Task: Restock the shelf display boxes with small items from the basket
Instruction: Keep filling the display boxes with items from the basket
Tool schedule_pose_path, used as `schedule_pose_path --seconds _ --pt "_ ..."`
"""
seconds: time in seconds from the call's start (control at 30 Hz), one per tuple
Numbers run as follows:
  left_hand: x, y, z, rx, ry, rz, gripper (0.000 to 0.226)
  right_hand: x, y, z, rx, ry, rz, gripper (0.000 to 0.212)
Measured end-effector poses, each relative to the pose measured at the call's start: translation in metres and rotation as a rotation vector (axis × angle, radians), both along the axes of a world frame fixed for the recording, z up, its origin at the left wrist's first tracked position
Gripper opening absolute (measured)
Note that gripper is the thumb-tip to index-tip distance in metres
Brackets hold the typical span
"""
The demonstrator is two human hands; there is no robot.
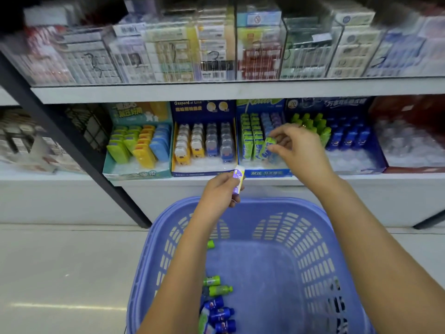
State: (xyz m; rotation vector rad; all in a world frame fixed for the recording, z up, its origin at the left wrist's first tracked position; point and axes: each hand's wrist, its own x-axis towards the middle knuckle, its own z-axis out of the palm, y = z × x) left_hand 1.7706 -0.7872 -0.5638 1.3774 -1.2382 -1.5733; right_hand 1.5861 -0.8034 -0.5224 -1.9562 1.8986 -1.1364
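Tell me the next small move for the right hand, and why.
Probably lower the green pack upright into the front of the blue display box and let go. The right hand pinches it, tilted, over the box's front rows, not yet seated, and the left hand holds a purple pack ready above the basket.

Open gap between display boxes [204,171] and upper shelf board [240,91], basket rim [260,204] low in front.

The white shelf [349,177] carries a row: teal box [134,173], navy box [192,173], blue box [265,173], dark blue box [375,162], and, blurred, seemingly a red box [414,169].
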Motion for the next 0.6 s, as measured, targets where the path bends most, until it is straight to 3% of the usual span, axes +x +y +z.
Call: schedule_pose_path --seconds 0.2,0.4,0.6 --pt "0.005 -0.002 -0.003 -0.052 -0.025 -0.008 0.014 0.006 -0.014 -0.008 0.005 -0.141 0.024 0.016" --pt "0.008 -0.007 -0.005 -0.052 0.007 0.040 0.012 0.022 -0.023 -0.007 0.039 -0.133 0.068 0.015" --pt "0.011 -0.010 -0.007 -0.077 0.022 0.053 0.013 0.023 -0.025 -0.011 0.059 -0.248 0.062 0.012"
